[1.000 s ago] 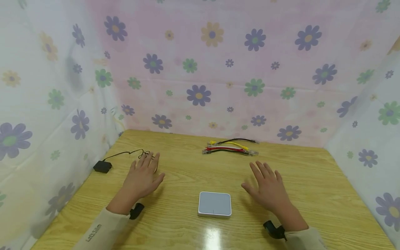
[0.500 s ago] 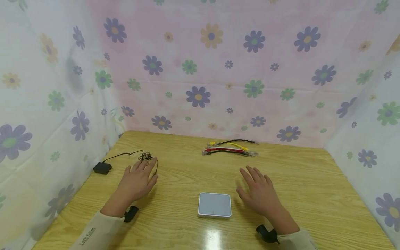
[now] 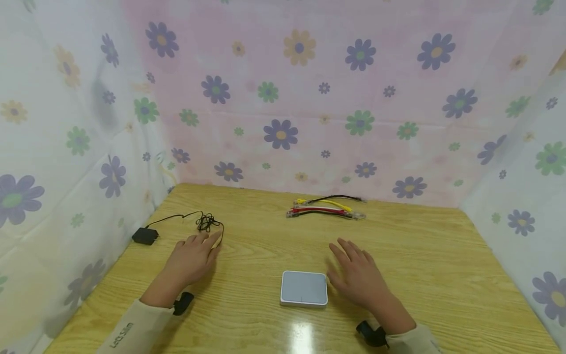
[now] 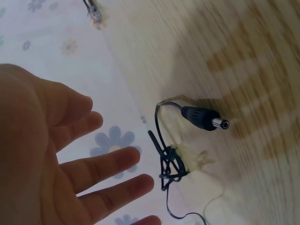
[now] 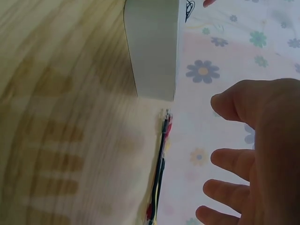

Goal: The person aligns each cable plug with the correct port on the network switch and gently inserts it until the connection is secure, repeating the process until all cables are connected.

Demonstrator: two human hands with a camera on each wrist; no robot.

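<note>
My left hand (image 3: 190, 260) hovers over the left side of the table, fingers loosely spread and holding nothing. Just beyond its fingertips lies the coiled black cord (image 3: 207, 223) of a power adapter (image 3: 145, 236). The cord ends in a barrel plug (image 4: 201, 118), which the left wrist view shows near the fingers but apart from them. My right hand (image 3: 355, 275) is at the right side of a flat white box with a grey top (image 3: 303, 287). Its fingers are extended with nothing in them. Whether the thumb touches the box cannot be told; the right wrist view shows a gap.
Several short network cables (image 3: 325, 210), black, yellow, red and white, lie together at the back of the wooden table (image 3: 256, 246). Flower-patterned cloth (image 3: 283, 98) walls in the back and both sides.
My right hand has moved left, up to the white box. My left hand has drawn back and slightly left, uncovering the cord coil. The things on the table lie as before.
</note>
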